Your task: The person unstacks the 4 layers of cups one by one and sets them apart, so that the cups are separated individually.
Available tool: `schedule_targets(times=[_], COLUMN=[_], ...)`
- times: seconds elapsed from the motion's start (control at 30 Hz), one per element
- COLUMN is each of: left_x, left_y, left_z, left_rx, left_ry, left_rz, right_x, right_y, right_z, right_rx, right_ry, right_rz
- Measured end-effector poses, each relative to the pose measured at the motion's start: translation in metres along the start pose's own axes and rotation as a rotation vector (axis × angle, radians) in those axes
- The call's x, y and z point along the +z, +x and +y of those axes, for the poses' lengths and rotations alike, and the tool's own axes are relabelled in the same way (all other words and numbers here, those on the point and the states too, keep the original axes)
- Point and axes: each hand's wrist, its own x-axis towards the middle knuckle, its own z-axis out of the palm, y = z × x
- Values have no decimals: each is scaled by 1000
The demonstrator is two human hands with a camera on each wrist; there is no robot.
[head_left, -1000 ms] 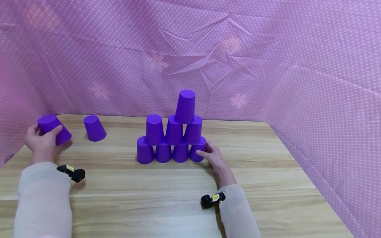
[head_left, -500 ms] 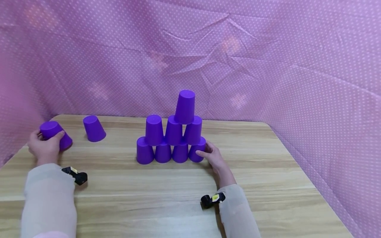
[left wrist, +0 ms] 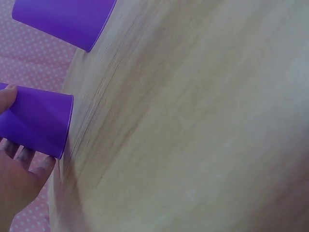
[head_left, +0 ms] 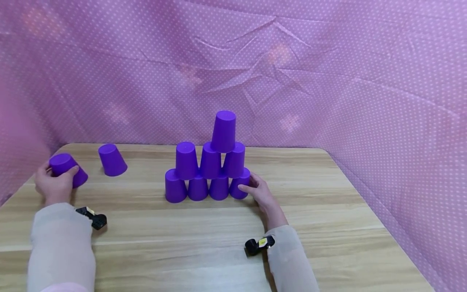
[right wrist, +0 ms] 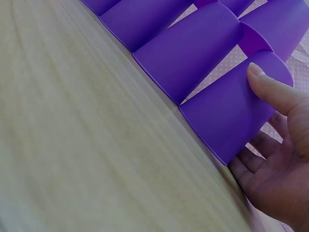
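Observation:
Thumb and fingers of my left hand [head_left: 56, 185] grip an upside-down purple cup [head_left: 67, 165] at the far left; in the left wrist view that cup [left wrist: 38, 116] has its rim right at the tabletop. Beside it another purple cup [head_left: 113, 162] stands upside down by itself. Mid-table is a stack of inverted purple cups: several in the bottom row, three cups [head_left: 210, 162] above them, and a top cup [head_left: 224, 132] over the right pair. My right hand [head_left: 263, 196] holds the rightmost bottom cup [right wrist: 231, 106], thumb in front, fingers around its outer side.
The wooden table [head_left: 164, 243] ends at a back edge close behind the cups. Pink dotted cloth [head_left: 146, 81] hangs around the back and sides. A black wrist camera [head_left: 93, 218] sits on the left sleeve, another camera [head_left: 260, 245] on the right.
My left hand has brought its cup down and slightly nearer, to the tabletop. The right hand keeps its place at the stack, and the head view has shifted slightly.

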Motion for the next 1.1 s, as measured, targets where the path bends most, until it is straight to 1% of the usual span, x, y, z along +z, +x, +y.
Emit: schedule_targets(times=[0.17,0.3,0.4,0.5,0.73,0.87,0.93,1.0,1.1], left_x=[-1,-2,-4,-6,-15,-21,-23,-25,-28], left_y=[2,3,1,1,5,1,-1,-3,-5], left_z=[-2,-2,-1,-2,-8,-5,-4,-3,-2], left_rx=[-16,-3,-1,-39,-90,-152,-167,-164,-131], left_ry=[0,30,48,2,-5,-84,-103,-114,-84], left_rz=[-18,-22,-26,-41,-100,-112,-118,-144,-174], right_x=[1,1,2,2,2,1,1,0,0], right_y=[0,0,0,0,1,0,0,0,0], right_z=[-2,-3,-3,-3,-1,0,1,2,3], right_rx=[-3,6,4,1,-2,-5,-10,-18,-18], right_ry=[0,-4,-4,-1,-3,-6,-1,-1,-6], right_rz=[-1,-3,-6,-7,-10,-4,-2,-2,-5])
